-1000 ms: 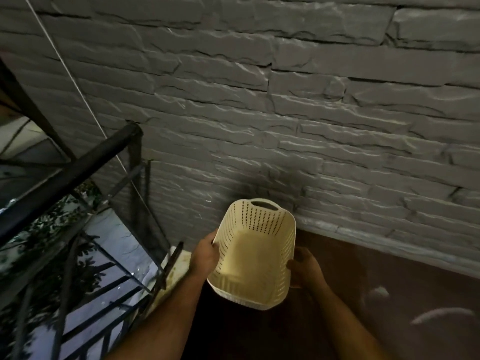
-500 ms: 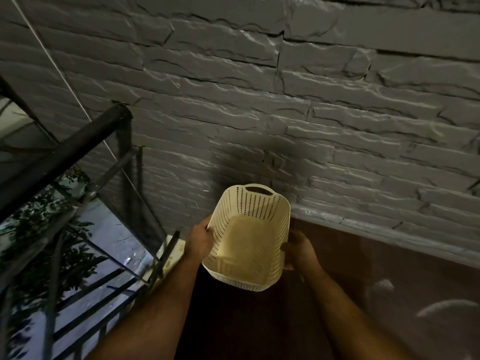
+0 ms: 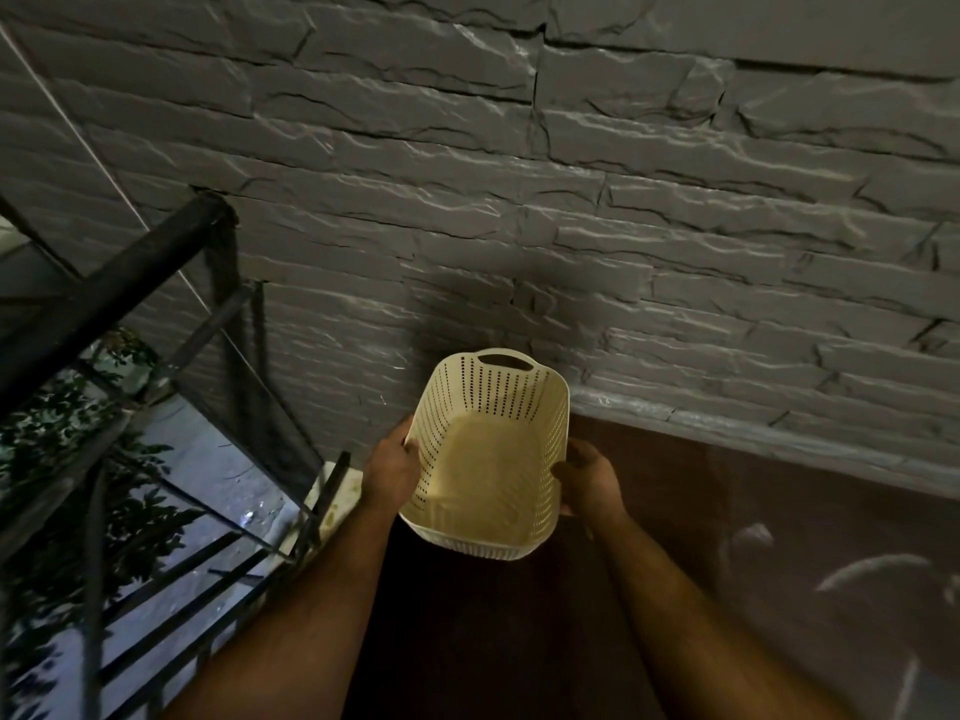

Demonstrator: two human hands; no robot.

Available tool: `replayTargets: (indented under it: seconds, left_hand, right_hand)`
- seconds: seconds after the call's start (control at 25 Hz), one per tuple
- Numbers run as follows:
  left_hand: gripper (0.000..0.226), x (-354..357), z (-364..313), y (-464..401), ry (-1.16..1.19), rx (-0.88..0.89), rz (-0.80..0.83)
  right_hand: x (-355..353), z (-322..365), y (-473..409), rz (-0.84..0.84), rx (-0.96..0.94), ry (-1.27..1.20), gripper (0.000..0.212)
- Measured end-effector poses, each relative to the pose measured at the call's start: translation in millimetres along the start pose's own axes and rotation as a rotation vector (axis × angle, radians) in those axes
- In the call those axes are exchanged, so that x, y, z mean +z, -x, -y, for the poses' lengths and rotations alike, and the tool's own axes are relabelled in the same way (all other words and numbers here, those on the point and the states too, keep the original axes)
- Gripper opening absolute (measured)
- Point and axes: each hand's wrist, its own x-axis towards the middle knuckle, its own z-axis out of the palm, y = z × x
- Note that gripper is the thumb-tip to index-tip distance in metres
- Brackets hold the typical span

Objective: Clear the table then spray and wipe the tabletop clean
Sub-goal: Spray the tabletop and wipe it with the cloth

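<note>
A cream plastic basket (image 3: 457, 392) with perforated walls and a handle slot is held in the air, tilted with its open top toward me. Nothing lies inside it. My left hand (image 3: 389, 472) grips its left wall. My right hand (image 3: 589, 478) grips its right wall. The basket hangs above a dark brown floor, close to the base of a grey stone wall. No table, spray bottle or cloth shows in the head view.
A grey stone-clad wall (image 3: 571, 200) fills the upper view. A black metal railing (image 3: 114, 288) runs along the left, with foliage (image 3: 47, 459) and lit ground below it. The brown floor (image 3: 779, 511) stretches to the right, marked with pale streaks.
The view has tilted and the wall looks nearer. Both hands keep the same hold on the basket, which stays low in the middle.
</note>
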Motion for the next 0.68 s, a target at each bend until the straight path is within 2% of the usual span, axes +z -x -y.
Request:
replayTargets:
  seconds: [0.2,0.32,0.44,0.52,0.68]
  left_hand:
    - [0.043,2.0,5.3,-4.2,-0.058,-0.007,0.009]
    - [0.042,3.3,5.2,-0.6,-0.047,-0.027,0.011]
    - [0.055,2.2,0.3,5.5,-0.151,-0.068,-0.083]
    - [0.058,0.3,-10.6,12.3,-0.218,0.023,-0.172]
    - [0.047,9.2,-56.2,44.6,-0.087,0.319,-0.273]
  right_hand:
    - [0.5,-5.6,-0.2,-0.007,-0.028,0.037,0.047]
    - [-2.7,-6.2,0.2,0.0,-0.033,0.034,0.058]
    - [-11.2,-6.4,6.4,-0.028,-0.066,0.094,0.069]
    - [-20.7,-3.2,15.7,-0.057,-0.103,0.142,0.069]
    - [-55.2,11.1,42.6,-0.095,-0.222,0.235,0.057]
